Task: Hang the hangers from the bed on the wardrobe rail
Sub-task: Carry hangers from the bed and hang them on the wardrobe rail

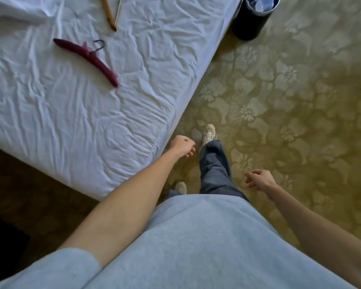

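The wooden hanger (tip only) and dark bin run off the top edge.

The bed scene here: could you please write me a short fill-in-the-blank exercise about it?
1. The maroon hanger lies on the ____.
2. The left hand and right hand hold ____.
3. The dark bin stands on the ____ beside the bed.
4. The hanger cut off by the top edge, the wooden hanger, is made of ____.

Missing words: bed; nothing; carpet; wood
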Available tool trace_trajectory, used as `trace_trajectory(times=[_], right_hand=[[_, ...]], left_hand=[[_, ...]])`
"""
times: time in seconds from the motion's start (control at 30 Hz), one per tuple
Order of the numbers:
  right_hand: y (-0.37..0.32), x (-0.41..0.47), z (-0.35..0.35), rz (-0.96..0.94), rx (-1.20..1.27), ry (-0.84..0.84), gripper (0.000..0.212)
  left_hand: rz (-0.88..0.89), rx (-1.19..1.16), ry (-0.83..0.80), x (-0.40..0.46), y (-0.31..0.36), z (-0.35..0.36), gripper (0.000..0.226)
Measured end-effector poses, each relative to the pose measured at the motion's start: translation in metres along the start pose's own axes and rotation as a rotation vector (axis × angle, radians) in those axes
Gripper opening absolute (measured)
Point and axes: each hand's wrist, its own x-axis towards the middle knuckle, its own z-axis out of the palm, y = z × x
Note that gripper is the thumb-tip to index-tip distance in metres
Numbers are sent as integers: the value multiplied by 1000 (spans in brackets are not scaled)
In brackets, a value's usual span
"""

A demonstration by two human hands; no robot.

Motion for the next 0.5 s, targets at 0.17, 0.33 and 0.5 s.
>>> trace_trajectory(times=[0.17,0.33,0.5], right_hand=[[-86,62,-60,42,-5,-4,22],[-233,102,-88,-111,-131,-60,20],[-396,121,-79,-362,-304,-159,21]], left_hand=[[-69,80,-15,50,88,-13,18],[-206,11,66,79,128,-47,22],[-321,-107,150,98,138,-94,23]])
